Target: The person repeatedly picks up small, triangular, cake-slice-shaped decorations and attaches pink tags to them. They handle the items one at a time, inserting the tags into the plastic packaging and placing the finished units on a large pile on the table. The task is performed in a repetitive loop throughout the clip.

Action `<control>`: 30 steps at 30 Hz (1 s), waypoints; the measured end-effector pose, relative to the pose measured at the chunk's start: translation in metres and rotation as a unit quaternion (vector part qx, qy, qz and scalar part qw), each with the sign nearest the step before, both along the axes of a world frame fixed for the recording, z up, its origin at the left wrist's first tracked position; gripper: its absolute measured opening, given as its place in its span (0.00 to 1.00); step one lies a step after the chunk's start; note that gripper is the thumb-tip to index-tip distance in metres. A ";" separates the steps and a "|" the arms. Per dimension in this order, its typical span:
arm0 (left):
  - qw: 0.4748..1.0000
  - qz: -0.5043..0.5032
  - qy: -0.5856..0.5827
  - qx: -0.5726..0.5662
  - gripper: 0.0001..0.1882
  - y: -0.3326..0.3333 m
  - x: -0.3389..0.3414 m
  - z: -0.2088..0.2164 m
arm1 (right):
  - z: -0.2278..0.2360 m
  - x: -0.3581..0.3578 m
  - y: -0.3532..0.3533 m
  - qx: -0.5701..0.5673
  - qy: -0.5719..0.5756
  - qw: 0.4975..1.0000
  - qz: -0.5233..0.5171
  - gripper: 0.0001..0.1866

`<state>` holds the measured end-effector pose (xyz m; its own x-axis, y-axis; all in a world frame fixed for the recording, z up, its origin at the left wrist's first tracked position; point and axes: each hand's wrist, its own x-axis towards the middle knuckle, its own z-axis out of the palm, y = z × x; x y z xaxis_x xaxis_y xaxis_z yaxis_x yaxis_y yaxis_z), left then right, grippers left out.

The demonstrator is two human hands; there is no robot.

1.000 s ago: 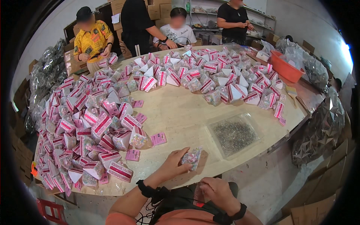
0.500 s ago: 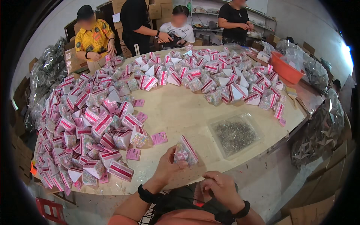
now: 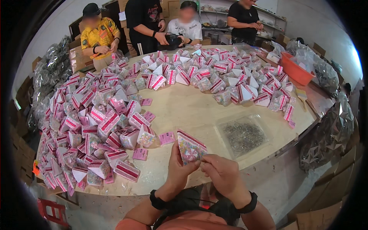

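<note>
My left hand (image 3: 179, 168) grips a wedge-shaped clear package (image 3: 190, 148) by its left side, just over the table's near edge. Multicoloured beads show through its wall, and a pink and red striped band runs along its upper edge. Close against the package's lower right corner is my right hand (image 3: 220, 172), fingers curled and pinched together; whatever is between its fingertips is too small to make out. A pink card (image 3: 166, 138) lies on the table left of the held package. To the right rests a shallow clear tray (image 3: 227, 151) of tiny metal pieces.
Similar wedge packages are heaped on the left (image 3: 109, 120) and along the far side of the table (image 3: 214, 85). An orange tub (image 3: 297, 71) and a brush (image 3: 301, 96) sit at the right. Several people stand or sit beyond the table. A red stool (image 3: 53, 211) is low left.
The package has been raised and turned, its striped band now at the top. My right hand has come up to its lower corner. Across the table, a person in black has shifted.
</note>
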<state>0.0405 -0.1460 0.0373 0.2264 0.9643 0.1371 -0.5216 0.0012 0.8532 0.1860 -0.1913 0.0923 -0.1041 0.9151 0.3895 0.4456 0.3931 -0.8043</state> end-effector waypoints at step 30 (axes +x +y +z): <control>0.983 0.142 -0.001 0.115 0.35 0.003 -0.018 0.007 | 0.023 -0.026 0.013 0.117 -0.114 0.986 0.037 0.04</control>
